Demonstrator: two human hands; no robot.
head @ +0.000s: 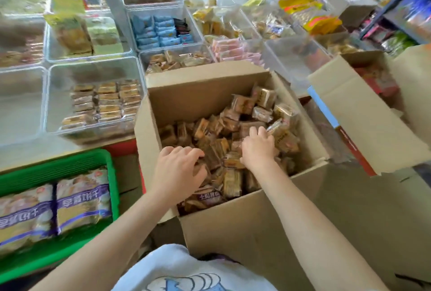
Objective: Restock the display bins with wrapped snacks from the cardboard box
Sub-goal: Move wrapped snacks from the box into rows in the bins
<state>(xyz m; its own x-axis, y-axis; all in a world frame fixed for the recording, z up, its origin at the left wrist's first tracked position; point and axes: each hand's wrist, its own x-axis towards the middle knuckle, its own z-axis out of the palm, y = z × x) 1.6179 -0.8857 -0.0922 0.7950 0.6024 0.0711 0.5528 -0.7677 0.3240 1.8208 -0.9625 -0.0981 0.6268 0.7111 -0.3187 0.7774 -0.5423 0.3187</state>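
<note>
Green basket (70, 164) — sat at the far left, low, holding two large purple-banded snack bags (82, 199) side by side.

Clear bin (93, 71) — stood above the basket on the display counter, part filled with rows of brown wrapped bars (106, 101) stacked toward its right side. More clear bins lay behind it, one of them with blue packets (161, 31); the picture there was blurred.

Left hand (178, 171) — reached down into the near left part of the cardboard box, fingers curled onto the pile. Whether it actually gripped a piece could not be told, as the fingertips were hidden among the wrappers.

Cardboard box (245, 227) — stood open in the middle, just in front of the counter, flaps turned out. Wrapped snacks (231, 183), brown and tan, lay in it in a loose heap, banked higher toward the far right corner.

Right hand (257, 148) — lay palm down on the heap near the box's middle, fingers spread and bent over the wrappers; a firm hold was not visible.

Second box (363, 113) — stood to the right, its broad flap leaning over toward the first box.

Shelves (401, 10) — ran along the far right with coloured packets, blurred.
</note>
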